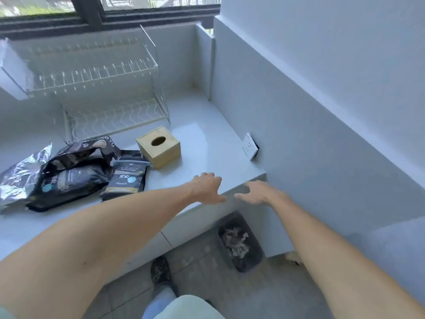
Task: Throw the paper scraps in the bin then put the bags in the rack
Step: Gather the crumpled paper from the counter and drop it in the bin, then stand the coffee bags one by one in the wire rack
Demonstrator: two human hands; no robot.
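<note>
Paper scraps lie in the dark bin on the floor below the counter's right corner. Left hand and right hand hover there, fingers spread, empty. Bags lie near the counter's left edge, before the wire rack.

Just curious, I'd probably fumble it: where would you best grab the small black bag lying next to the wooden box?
Probably by its near bottom edge, coming from the front with the left hand. The small black bag lies flat, that end overhangs nothing but faces the person, and the wooden box crowds its far corner.
</note>
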